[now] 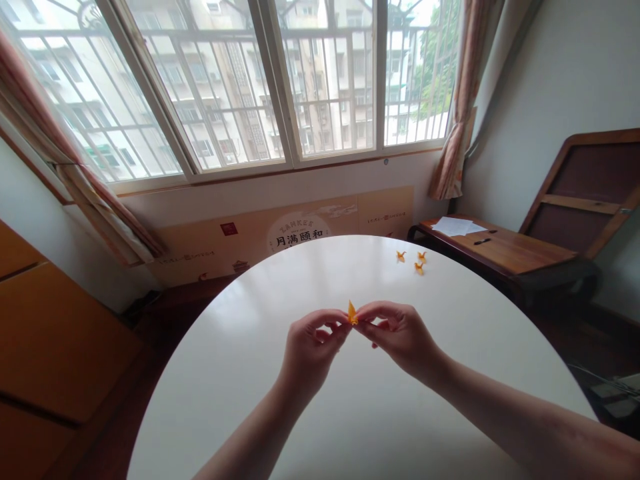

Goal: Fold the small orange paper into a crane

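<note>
Over the middle of a round white table (360,413), my left hand (311,347) and my right hand (397,333) meet fingertip to fingertip. Both pinch one small folded orange paper piece (353,312), whose pointed tip sticks up between them. Three finished little orange paper figures (413,259) lie near the table's far right edge, well beyond my hands.
A dark wooden bench (505,250) stands to the right with white sheets (457,226) and a dark pen (482,241) on it. A printed cardboard panel (300,233) leans below the barred window. An orange-brown cabinet (45,347) fills the left side.
</note>
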`<state>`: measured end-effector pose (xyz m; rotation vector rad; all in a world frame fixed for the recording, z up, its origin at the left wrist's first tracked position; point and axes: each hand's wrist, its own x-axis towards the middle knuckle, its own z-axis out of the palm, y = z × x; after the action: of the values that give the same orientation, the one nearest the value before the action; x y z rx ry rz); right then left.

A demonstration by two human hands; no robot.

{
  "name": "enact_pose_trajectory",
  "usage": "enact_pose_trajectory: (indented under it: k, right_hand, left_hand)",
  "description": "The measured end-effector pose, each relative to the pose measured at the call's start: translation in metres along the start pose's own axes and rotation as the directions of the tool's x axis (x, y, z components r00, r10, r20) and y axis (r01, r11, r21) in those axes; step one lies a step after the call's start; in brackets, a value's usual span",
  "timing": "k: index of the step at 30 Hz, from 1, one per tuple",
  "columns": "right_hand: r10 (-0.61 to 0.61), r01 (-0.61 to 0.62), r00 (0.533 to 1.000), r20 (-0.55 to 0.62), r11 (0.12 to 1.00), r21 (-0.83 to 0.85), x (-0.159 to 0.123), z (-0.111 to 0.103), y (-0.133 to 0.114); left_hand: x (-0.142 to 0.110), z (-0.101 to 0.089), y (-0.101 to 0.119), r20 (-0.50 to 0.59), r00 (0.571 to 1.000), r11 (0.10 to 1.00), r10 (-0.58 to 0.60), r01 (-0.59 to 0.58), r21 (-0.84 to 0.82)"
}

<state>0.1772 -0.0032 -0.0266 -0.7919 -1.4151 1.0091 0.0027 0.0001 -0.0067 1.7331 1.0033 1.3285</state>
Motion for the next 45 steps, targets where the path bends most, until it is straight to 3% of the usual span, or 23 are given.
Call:
enact_pose_trajectory:
  k: [6, 12, 20, 28, 34, 39, 45]
  right_hand:
    - [-0.034, 0.034, 0.999, 0.009, 0.999, 0.011, -0.003, 0.001, -0.004]
    - [-0.020, 0.020, 1.000, 0.005, 1.000, 0.019, -0.004, 0.004, -0.005]
    - [0.085, -0.085, 0.996, 0.008, 0.988, 0.127, -0.003, 0.004, -0.008]
    - [0.155, -0.163, 0.983, 0.096, 0.984, 0.076, 0.000, 0.002, -0.006]
    - [0.177, -0.184, 0.978, 0.106, 0.981, 0.062, 0.000, 0.002, -0.006]
    - [0.197, -0.207, 0.972, 0.126, 0.976, 0.072, 0.000, 0.003, -0.003]
    - [0.269, -0.284, 0.956, 0.116, 0.949, 0.138, 0.001, 0.006, 0.004]
  left_hand:
    - [-0.006, 0.001, 0.009, -0.030, 0.984, 0.978, 0.173, -0.169, 0.120]
    - [-0.006, 0.001, 0.012, -0.034, 0.980, 0.977, 0.196, -0.192, 0.096]
    - [-0.003, 0.001, 0.005, -0.066, 0.992, 0.995, 0.103, -0.103, 0.004]
    - [-0.003, 0.001, 0.006, -0.062, 0.997, 0.997, 0.035, -0.039, -0.062]
    - [0.000, 0.001, 0.003, 0.032, 0.992, 0.982, -0.123, 0.126, -0.143]
    - [0.003, 0.000, 0.003, 0.114, 0.978, 0.981, -0.173, 0.182, -0.075]
    - [0.003, 0.003, 0.003, 0.087, 0.978, 0.979, -0.192, 0.196, -0.045]
